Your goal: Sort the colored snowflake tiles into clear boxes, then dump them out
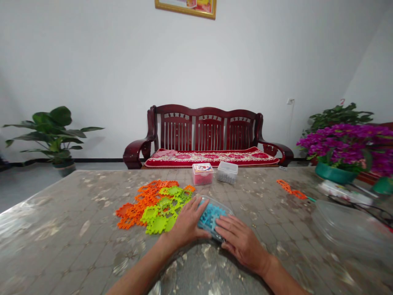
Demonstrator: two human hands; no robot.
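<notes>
A clear plastic box with blue pieces [210,215] lies on the patterned table [98,262], between my hands. My left hand [188,221] rests on its left side, with the fingers over the edge and the thumb along the near side. On the right side, my right hand [241,241] lies with its fingers across the box and the thumb below. Both hands hold the box. Just left of my left hand are flat lime-green pieces [158,223], partly over a spread of orange pieces [130,213].
Two small lidded boxes, one with red contents [203,177] and one with grey contents [227,175], stand at the far edge. To the right are orange pieces [285,186], a clear empty container [346,225], dark cables and a flower pot [334,174].
</notes>
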